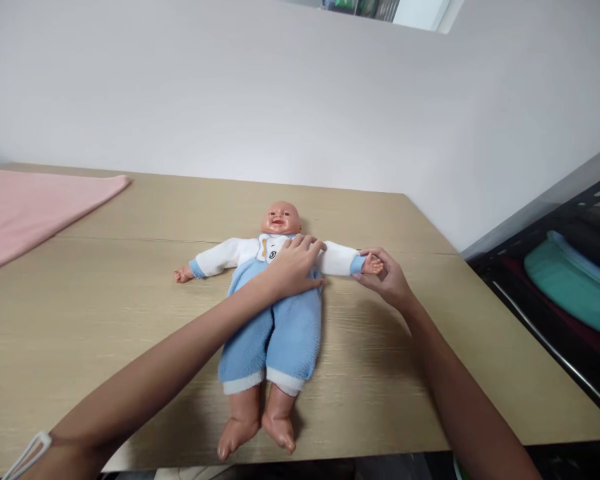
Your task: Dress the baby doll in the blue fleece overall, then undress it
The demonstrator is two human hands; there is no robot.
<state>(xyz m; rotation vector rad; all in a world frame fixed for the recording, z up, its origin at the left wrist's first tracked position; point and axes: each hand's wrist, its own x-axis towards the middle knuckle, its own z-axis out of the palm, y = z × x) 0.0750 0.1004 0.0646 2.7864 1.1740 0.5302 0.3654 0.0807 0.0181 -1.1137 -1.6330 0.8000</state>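
Note:
A baby doll (280,333) in a white and blue romper lies on its back on the wooden table (105,320), head toward the wall, arms spread. My left hand (295,267) rests flat on the doll's chest and shoulder, fingers stretched over the white sleeve. My right hand (386,275) is closed around the doll's small hand at the end of its outstretched arm. The doll's other arm lies free on the table to the left. Its bare feet point toward me near the table's front edge.
A pink cloth (25,207) lies spread at the table's far left corner. A white wall stands behind the table. To the right is a dark rack (555,333) holding a teal item (570,287) and other folded things.

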